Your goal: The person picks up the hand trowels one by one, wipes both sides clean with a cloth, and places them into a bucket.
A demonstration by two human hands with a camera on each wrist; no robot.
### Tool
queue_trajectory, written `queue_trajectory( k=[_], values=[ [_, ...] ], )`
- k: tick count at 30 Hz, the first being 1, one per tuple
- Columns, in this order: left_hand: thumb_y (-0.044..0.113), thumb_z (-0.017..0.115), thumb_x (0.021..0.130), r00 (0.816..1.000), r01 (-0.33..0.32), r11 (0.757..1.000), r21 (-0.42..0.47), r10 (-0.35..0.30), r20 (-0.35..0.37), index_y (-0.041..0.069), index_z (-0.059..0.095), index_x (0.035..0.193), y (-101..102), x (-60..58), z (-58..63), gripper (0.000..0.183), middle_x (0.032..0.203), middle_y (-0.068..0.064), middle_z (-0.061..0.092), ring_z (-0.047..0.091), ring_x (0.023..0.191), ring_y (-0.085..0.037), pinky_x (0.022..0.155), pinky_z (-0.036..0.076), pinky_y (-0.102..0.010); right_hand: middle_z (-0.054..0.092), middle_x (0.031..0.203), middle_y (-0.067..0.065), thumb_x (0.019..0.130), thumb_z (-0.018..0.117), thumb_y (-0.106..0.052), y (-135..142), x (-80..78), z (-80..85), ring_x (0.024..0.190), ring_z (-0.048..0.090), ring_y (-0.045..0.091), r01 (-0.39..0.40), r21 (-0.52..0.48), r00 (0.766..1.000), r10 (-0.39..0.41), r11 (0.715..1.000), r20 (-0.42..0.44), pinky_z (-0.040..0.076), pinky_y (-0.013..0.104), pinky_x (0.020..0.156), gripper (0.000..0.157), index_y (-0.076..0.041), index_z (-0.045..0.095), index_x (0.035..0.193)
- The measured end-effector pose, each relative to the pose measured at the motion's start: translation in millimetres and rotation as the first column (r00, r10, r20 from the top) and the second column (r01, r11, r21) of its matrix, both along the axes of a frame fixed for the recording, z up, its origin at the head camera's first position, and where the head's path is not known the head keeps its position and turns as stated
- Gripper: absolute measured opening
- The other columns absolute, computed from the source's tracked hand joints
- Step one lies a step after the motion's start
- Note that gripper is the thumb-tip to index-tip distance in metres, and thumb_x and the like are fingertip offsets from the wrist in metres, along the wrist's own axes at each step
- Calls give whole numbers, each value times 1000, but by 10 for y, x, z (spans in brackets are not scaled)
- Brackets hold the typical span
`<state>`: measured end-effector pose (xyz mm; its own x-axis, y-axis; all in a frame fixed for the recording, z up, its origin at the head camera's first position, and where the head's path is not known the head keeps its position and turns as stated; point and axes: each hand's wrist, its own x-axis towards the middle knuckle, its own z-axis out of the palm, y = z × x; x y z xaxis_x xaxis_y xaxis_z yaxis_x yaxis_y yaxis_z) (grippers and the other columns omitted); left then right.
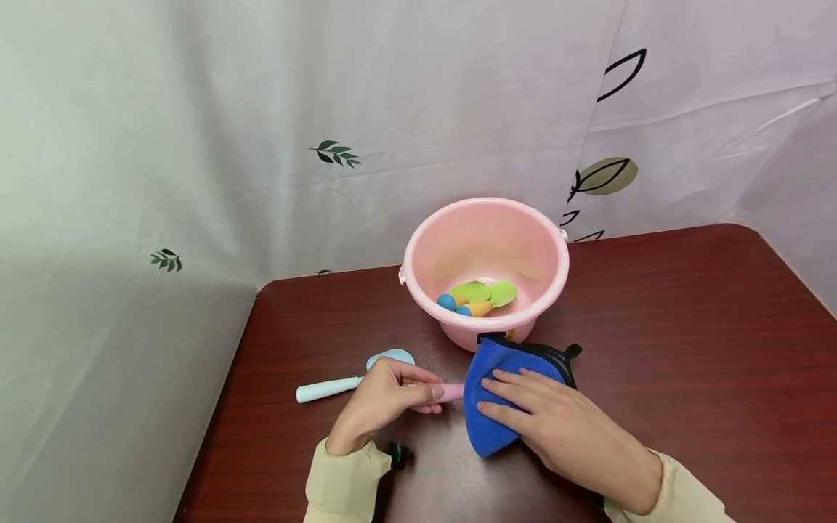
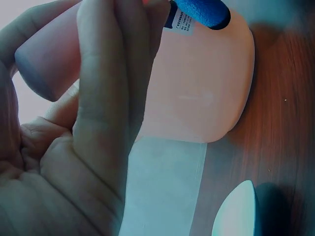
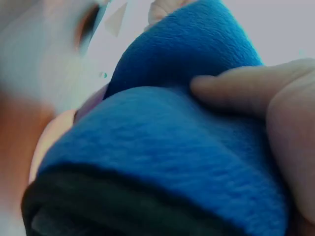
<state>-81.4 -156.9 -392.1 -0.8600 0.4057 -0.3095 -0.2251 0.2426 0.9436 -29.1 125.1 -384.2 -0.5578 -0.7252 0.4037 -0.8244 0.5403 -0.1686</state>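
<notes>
My left hand [image 1: 382, 403] pinches a pink handle [image 1: 453, 392] between thumb and fingers, low over the table. The handle's rounded end shows in the left wrist view. Its other end goes into a folded blue cloth [image 1: 480, 428] with black edging, which hides whatever is there. My right hand [image 1: 569, 425] grips this cloth, fingers spread on top; in the right wrist view the thumb [image 3: 236, 91] presses into the fold. Left of my left hand lies a light blue toy shovel [image 1: 329, 388], its blade partly behind the hand.
Behind the cloth stands a pink bucket [image 1: 484, 236]. Inside it lie two toy shovels [image 1: 502, 293] with green blades and orange-and-blue handles. The dark red wooden table [image 1: 706, 327] ends at a pale leaf-printed curtain [image 1: 418, 109].
</notes>
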Motion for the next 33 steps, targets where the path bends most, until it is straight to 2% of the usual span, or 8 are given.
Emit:
queue_trajectory(
  k=[1, 3, 5, 11, 18, 27, 33],
  values=[
    [16, 78, 87, 1000, 1, 1000, 4, -1, 1, -4, 76, 101, -5, 1, 0, 24, 88, -17, 75, 75, 75, -24, 73, 60, -36, 61, 138, 6, 99, 61, -12, -3, -3, -6, 127, 57, 26, 3, 20, 1000, -3, 1000, 19, 49, 48, 100, 33, -18, 67, 131],
    [16, 78, 87, 1000, 4, 1000, 12, -4, 3, -4, 76, 101, -14, 2, -1, 25, 89, -17, 75, 75, 75, -25, 74, 60, -37, 60, 139, 6, 84, 77, -8, -12, -8, -15, 129, 56, 27, 8, 52, 999, -11, 999, 52, 48, 49, 101, 50, -18, 66, 132],
    [16, 79, 87, 1000, 8, 1000, 18, -8, 8, -4, 76, 102, -21, -1, -2, 26, 89, -17, 75, 75, 76, -25, 74, 60, -37, 61, 138, 6, 80, 80, -7, -18, -15, -26, 129, 56, 28, 13, 62, 998, -17, 998, 65, 48, 49, 101, 54, -18, 67, 131],
    [13, 79, 86, 999, 6, 998, 61, -9, 36, -7, 75, 103, -45, -12, -14, 26, 93, -18, 74, 75, 74, -24, 74, 60, -37, 63, 136, 7, 81, 77, -2, 2, -34, -32, 127, 58, 29, 17, 40, 993, -21, 999, 113, 49, 49, 99, 50, -14, 69, 129],
    [11, 80, 84, 999, 1, 997, 78, -3, 33, -7, 76, 102, -75, -11, -8, 26, 94, -19, 74, 74, 72, -24, 74, 60, -38, 64, 135, 7, 89, 68, -1, 43, -46, -20, 124, 60, 27, 68, 33, 971, -74, 997, 226, 48, 50, 100, 45, -8, 65, 133],
    [12, 80, 84, 999, -16, 998, 68, 14, 30, -6, 76, 101, -119, -3, 1, 25, 94, -19, 73, 74, 72, -25, 75, 60, -38, 67, 129, 6, 87, 65, 4, 119, -75, 3, 118, 64, 25, 103, 46, 960, -112, 994, 258, 48, 51, 100, 43, -10, 70, 127],
    [9, 78, 86, 1000, -7, 995, 99, 4, 31, -8, 75, 103, -127, -25, -15, 24, 96, -20, 72, 74, 72, -24, 75, 60, -39, 68, 127, 5, 89, 63, 4, 172, -92, 61, 117, 65, 25, 141, 80, 933, -160, 987, 324, 49, 49, 99, 41, -11, 71, 126]
  ],
)
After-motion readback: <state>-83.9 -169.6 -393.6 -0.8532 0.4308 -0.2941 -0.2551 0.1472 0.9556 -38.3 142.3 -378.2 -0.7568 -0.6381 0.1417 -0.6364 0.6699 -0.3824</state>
